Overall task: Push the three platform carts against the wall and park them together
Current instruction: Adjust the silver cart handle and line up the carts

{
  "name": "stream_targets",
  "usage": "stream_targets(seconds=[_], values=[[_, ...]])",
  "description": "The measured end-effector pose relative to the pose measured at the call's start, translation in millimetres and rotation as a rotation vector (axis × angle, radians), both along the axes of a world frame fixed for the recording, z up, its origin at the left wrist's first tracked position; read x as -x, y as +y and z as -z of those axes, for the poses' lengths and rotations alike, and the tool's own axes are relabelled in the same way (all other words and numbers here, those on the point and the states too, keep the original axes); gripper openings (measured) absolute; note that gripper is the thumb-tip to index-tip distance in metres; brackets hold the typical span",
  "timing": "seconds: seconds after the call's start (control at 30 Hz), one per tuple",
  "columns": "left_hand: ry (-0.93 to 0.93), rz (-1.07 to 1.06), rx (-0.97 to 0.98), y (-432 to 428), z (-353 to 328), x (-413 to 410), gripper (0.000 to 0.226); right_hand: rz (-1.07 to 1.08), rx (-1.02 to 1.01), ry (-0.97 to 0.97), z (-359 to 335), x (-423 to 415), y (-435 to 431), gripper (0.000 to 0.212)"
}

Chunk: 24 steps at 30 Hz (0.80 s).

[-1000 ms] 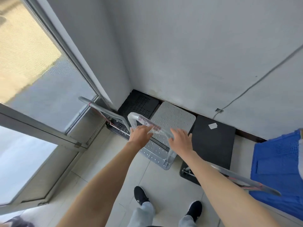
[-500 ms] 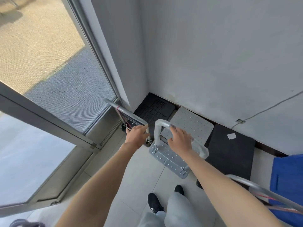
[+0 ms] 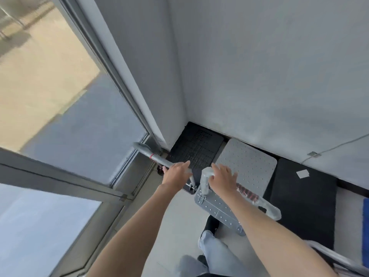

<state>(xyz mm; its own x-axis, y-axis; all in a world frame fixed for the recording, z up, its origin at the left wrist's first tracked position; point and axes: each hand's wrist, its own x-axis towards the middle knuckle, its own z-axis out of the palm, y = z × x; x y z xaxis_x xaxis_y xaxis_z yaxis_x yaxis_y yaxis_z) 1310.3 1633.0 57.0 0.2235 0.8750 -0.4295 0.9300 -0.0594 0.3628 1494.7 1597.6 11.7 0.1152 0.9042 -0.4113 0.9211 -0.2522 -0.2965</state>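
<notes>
Three platform carts stand side by side with their far ends at the grey wall (image 3: 269, 76). The left cart (image 3: 196, 145) has a black gridded deck and sits in the corner. My left hand (image 3: 175, 173) rests on its grey handle bar (image 3: 151, 154). The middle cart (image 3: 247, 166) has a silver perforated deck. My right hand (image 3: 222, 178) grips its plastic-wrapped handle (image 3: 265, 204). The right cart (image 3: 305, 200) has a plain black deck with a white label; its handle (image 3: 329, 254) shows at the lower right.
A glass door and metal frame (image 3: 111, 188) run along the left, close to the left cart's handle. A blue crate (image 3: 365, 232) stands at the right edge. A thin cable (image 3: 337, 146) runs along the wall. My legs and black shoes (image 3: 212, 226) are on the pale floor tiles.
My left hand has left the silver cart's handle and gone to the left cart's grey bar. My right hand slid to the left end of the silver cart's handle. The view shifted left.
</notes>
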Motion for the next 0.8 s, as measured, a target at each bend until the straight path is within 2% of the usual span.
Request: stream_targets(seconds=[0.13,0.27,0.43,0.53,0.7,0.8], values=[[-0.025,0.095,0.037,34,6,-38,0.053,0.090,0.002,0.002,3,-17,18,0.051],[-0.015,0.280,0.064,46,17,-83,0.052,0.219,0.028,0.041,8,-49,4,0.049],[0.052,0.556,0.256,50,48,-127,0.051,0.398,0.151,0.070,23,-81,-27,0.039],[0.108,0.713,0.285,40,65,-145,0.042,0.507,0.235,0.046,42,-94,-61,0.033],[0.153,0.777,0.332,30,87,-151,0.027,0.572,0.233,0.040,70,-96,-90,0.041],[0.132,0.779,0.339,33,100,-151,0.024,0.595,0.222,0.062,68,-90,-84,0.039]])
